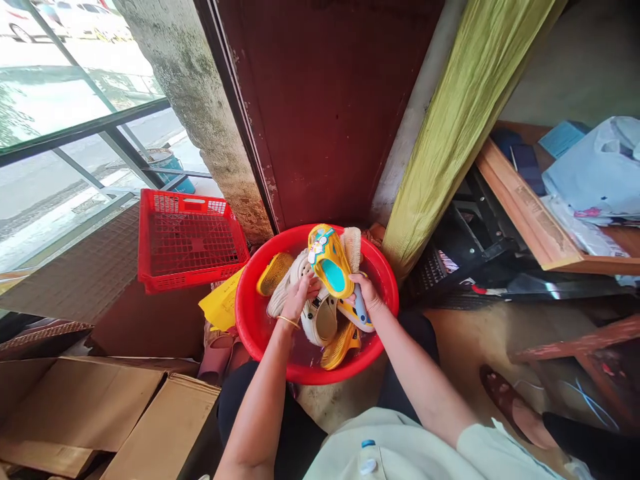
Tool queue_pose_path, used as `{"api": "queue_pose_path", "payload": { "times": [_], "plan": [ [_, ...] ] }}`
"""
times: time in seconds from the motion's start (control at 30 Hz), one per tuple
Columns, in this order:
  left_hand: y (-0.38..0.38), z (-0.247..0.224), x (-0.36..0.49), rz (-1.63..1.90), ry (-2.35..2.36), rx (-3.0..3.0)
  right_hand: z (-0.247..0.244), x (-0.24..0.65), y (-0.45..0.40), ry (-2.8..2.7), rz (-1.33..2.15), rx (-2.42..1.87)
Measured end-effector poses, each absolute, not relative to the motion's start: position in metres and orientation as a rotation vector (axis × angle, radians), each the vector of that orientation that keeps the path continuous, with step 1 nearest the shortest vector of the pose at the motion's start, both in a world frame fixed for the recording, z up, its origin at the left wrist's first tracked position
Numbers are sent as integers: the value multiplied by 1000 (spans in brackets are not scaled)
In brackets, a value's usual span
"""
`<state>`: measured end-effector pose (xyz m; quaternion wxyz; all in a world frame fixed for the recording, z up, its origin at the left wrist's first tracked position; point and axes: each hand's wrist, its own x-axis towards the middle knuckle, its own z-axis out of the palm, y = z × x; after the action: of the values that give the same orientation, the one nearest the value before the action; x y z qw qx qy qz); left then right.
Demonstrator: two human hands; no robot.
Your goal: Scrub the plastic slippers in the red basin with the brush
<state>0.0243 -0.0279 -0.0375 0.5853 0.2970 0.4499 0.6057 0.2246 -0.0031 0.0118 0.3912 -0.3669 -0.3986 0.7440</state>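
Observation:
A red basin (pixel 254 327) of water stands between my knees, holding several clogs. A yellow clog (pixel 327 257) with a turquoise insole and cartoon trim is raised above the others. My right hand (pixel 367 293) is closed around the handle of a scrub brush (pixel 353 247), its pale bristles upward, with the thumb at the clog's heel. My left hand (pixel 303 293) is beside the yellow clog and over a white clog (pixel 323 323), fingers apart; whether it touches either is unclear. More yellow clogs lie at the left (pixel 275 273) and front (pixel 340 347) of the basin.
A red plastic crate (pixel 193 243) stands left of the basin, above cardboard boxes (pixel 85 400). Behind is a dark red door (pixel 330 113), with a yellow-green curtain (pixel 445 133) beside it. On the right, a wooden drawer (pixel 535 200) holds bags, and another person's sandalled foot (pixel 505 400) shows.

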Motion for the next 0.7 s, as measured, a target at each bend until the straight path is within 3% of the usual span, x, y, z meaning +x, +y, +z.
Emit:
{"api": "queue_pose_path", "payload": {
  "times": [0.1,0.2,0.33,0.47,0.7],
  "plan": [
    [-32,-32,30,1348,912,679,10,214,-5,-1056,1940,-946],
    [-32,-32,28,1499,919,610,6,203,-5,-1219,1855,-1069],
    [-21,-42,6,1800,1166,493,6,203,-6,-1657,1471,-1252],
    [-13,-51,-10,1812,1375,423,17,219,-19,-2102,994,-1217],
    [-18,-44,3,1822,1184,513,36,227,-41,-2797,716,-1098]
  ]
}}
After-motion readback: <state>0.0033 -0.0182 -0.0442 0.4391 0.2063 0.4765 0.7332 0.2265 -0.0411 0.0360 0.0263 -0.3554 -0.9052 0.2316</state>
